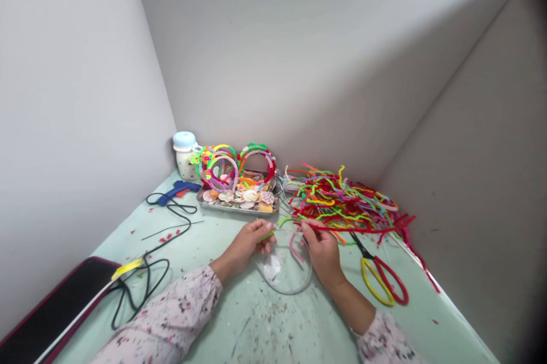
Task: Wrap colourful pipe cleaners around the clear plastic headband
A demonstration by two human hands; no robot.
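My left hand pinches a short green fuzzy stem at the left side of a thin grey hoop. Across from it, my right hand has its fingers closed at the hoop's right side, by the end of a red fuzzy stem. A pink fuzzy piece curves between the hands. Under the hoop, a bit of clear plastic lies on the table.
Behind my hands stands a metal tray of shells with colourful wrapped hoops. Tangled fuzzy stems and scissors lie right. Left are a blue glue gun, black cord and a white jar.
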